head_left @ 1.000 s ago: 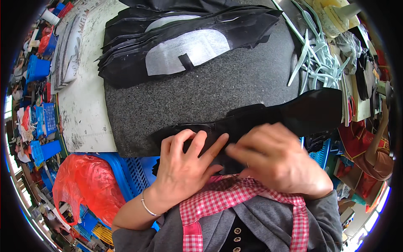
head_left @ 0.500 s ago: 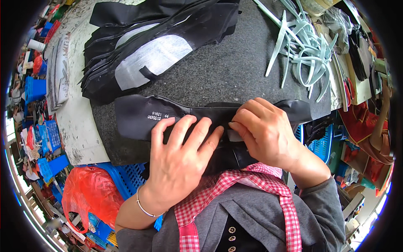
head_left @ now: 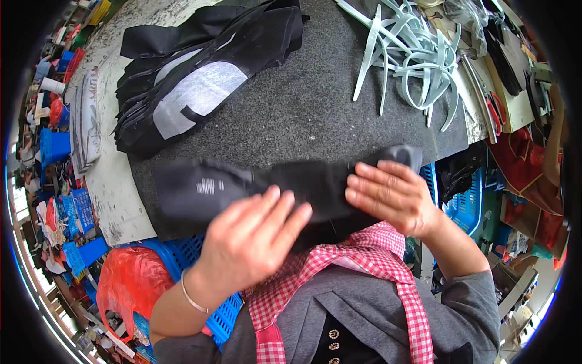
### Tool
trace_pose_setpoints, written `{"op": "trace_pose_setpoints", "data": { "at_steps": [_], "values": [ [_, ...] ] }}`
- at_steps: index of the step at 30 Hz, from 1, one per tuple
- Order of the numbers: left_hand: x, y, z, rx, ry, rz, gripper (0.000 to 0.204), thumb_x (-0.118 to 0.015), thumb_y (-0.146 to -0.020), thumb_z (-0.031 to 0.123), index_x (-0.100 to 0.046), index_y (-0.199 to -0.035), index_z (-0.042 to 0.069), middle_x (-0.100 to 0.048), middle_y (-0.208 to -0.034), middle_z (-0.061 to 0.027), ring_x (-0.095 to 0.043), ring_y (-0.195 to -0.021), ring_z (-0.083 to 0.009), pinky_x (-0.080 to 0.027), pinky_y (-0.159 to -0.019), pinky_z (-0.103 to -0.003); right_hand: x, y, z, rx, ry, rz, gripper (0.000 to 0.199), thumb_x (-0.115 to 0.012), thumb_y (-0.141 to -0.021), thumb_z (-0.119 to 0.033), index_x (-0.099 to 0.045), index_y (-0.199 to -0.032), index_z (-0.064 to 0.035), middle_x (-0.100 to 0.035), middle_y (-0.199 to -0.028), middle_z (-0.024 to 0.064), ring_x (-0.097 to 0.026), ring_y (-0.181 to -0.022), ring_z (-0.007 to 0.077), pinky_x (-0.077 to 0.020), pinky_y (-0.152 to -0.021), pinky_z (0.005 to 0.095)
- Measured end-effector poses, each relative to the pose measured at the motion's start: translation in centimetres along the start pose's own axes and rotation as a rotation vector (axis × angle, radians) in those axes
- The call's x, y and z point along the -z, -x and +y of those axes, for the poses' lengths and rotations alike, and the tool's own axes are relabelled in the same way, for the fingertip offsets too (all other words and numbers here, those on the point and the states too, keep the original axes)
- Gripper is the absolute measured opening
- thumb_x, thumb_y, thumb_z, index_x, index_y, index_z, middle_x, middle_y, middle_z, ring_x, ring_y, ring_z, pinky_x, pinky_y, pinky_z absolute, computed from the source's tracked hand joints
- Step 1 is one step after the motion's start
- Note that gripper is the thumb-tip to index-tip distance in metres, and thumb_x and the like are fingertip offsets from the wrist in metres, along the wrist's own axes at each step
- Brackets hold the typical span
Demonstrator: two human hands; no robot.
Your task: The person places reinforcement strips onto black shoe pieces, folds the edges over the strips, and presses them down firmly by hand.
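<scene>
A long black leather-like piece (head_left: 309, 176) with small pale print near its left end lies along the near edge of the dark grey mat (head_left: 291, 121). It is slightly blurred. My left hand (head_left: 245, 242) is at its near edge, left of the middle, with fingers stretched and thumb hidden. Toward the right end, my right hand (head_left: 394, 200) has its fingers extended flat over the piece. Neither hand visibly pinches it. Farther back on the left is a stack of similar black pieces (head_left: 260, 48), the top one bearing a whitish backing patch (head_left: 209, 88).
Pale blue-green strips (head_left: 418, 54) lie tangled at the back right. Red-handled scissors (head_left: 497, 112) are by the table's right edge. Below the table are blue baskets (head_left: 467, 206) on the right and a red plastic bag (head_left: 133, 279) over another on the left.
My right hand has gone from pinching at the piece's middle to lying flat farther right. My left hand has moved slightly nearer me. The piece looks smoothed out flatter.
</scene>
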State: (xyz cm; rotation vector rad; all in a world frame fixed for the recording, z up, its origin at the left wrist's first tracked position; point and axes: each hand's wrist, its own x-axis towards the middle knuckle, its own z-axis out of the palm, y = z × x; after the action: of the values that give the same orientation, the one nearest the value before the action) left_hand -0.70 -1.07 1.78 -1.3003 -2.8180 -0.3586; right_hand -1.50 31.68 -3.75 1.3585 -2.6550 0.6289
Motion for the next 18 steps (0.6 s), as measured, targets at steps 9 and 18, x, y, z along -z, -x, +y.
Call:
{"op": "trace_pose_setpoints", "data": {
  "at_steps": [9, 18],
  "values": [
    [-5.4, 7.6, 2.8, 0.104, 0.297, -0.391, 0.039, -0.071, -0.091, 0.013, -0.074, -0.129, 0.002, -0.079, -0.127, -0.016, -0.078, -0.119, -0.0285, -0.067, -0.087, -0.037, -5.1, 2.2, -4.1, -0.017, -0.282, -0.297, 0.048, -0.071, -0.105, -0.035, -0.071, -0.146, -0.0108, -0.074, -0.146, 0.0099, -0.067, -0.142, 0.0271, -0.0532, -0.117, 0.047],
    [-1.0, -2.4, -10.9, 0.267, -0.419, 0.387, 0.03, -0.073, -0.088, 0.011, -0.072, -0.119, 0.009, -0.068, -0.117, -0.0102, -0.067, -0.119, -0.034, -0.058, -0.096, -0.048, 1.3, -18.0, 0.6, 0.012, -0.343, 0.273, 0.048, -0.081, -0.095, -0.019, -0.07, -0.138, -0.0048, -0.072, -0.13, 0.0174, -0.07, -0.122, 0.0373, -0.0581, -0.1, 0.047]
  ]
}}
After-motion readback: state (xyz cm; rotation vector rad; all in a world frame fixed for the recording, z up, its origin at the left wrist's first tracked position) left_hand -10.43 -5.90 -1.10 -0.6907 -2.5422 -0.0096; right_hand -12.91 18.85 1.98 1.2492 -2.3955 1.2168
